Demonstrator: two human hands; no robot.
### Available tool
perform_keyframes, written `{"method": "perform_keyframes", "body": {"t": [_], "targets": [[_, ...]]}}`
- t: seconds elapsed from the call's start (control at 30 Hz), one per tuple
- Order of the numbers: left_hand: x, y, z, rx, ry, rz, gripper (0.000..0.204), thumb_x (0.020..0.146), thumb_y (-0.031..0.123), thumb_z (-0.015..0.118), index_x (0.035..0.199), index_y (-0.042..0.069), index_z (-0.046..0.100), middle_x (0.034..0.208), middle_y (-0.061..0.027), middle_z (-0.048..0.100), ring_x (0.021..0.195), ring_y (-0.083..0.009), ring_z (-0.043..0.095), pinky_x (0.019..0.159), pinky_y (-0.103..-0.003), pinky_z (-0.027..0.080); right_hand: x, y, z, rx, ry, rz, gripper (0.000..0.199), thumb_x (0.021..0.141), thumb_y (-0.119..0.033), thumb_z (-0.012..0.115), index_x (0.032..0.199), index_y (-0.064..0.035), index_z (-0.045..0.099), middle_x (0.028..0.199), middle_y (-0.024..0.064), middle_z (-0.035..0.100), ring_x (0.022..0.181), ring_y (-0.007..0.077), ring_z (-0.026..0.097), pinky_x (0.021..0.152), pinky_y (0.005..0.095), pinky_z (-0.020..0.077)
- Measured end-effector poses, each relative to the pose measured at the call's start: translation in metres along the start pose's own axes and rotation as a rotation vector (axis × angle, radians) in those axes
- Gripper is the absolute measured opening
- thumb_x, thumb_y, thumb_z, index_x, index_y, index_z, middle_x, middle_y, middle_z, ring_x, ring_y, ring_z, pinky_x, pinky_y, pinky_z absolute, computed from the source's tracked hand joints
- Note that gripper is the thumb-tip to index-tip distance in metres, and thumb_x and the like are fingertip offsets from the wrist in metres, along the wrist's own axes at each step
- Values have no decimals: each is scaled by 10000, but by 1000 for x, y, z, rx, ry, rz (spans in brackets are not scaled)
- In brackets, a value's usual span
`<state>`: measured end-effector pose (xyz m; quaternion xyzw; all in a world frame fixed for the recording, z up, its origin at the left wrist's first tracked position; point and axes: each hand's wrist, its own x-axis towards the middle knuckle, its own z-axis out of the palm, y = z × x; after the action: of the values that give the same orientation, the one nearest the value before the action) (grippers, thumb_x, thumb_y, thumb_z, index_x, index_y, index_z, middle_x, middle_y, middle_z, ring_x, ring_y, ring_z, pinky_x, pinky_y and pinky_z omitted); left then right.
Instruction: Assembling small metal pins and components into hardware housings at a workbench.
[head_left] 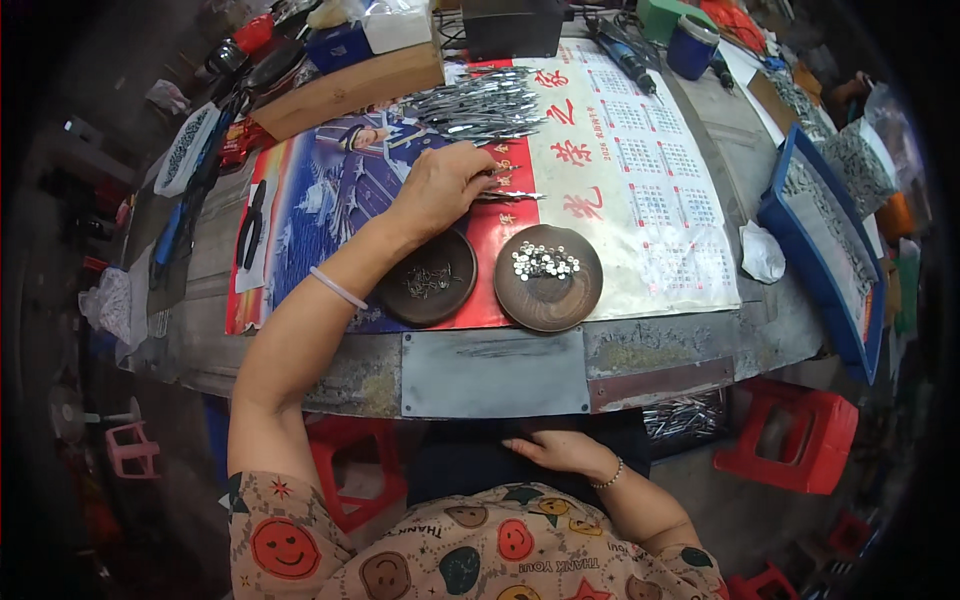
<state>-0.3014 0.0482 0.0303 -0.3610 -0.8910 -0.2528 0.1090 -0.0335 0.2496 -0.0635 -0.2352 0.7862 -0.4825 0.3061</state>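
My left hand (446, 186) reaches over the calendar sheet (660, 285), its fingers bent together and their tips partly hidden. Slim pointed metal pieces (512, 196) lie beside and under those fingers. Just beyond them spreads a heap of similar silver pieces (478, 108). Below my left forearm sits a round brown dish (452, 308) with small thin metal pins in it. Beside it, a second brown dish (548, 312) holds small shiny round parts. My right hand (568, 452) rests low over my lap, below the table edge, with its visible fingers stretched out and nothing seen in it.
A wooden box (350, 92) stands at the far left, black-handled pliers (252, 225) nearer. A blue tray (775, 205) of small parts lines the right, by crumpled white paper (762, 252). A blue rotary tool (628, 62) lies far back. Red stools (785, 435) stand below.
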Motion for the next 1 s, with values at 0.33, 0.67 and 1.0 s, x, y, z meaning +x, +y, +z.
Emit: {"method": "perform_keyframes", "body": {"t": [0.33, 0.67, 1.0], "targets": [[-116, 100, -73, -414, 148, -284, 190, 806, 49, 614, 979, -29, 610, 850, -149, 618, 763, -249, 618, 678, -318, 469, -24, -74, -16, 71, -105, -223, 219, 881, -195, 579, 928, 11, 523, 851, 173, 548, 777, 368, 570, 662, 397, 471], [-252, 165, -9, -1189, 149, -739, 209, 921, 15, 497, 1113, -30, 568, 924, -55, 571, 759, -79, 575, 683, -199, 483, 68, -136, -74, -365, 351, -355, 130, 822, -81, 610, 885, -4, 526, 812, 157, 539, 757, 351, 564, 646, 395, 453], [-272, 181, -4, -1327, 159, -746, 253, 889, 13, 533, 1137, -19, 564, 856, -53, 615, 687, -63, 577, 608, -200, 476, 173, -129, -86, -942, 223, -329, 201, 747, -94, 631, 852, -7, 483, 896, 162, 528, 887, 351, 525, 743, 438, 419]]}}
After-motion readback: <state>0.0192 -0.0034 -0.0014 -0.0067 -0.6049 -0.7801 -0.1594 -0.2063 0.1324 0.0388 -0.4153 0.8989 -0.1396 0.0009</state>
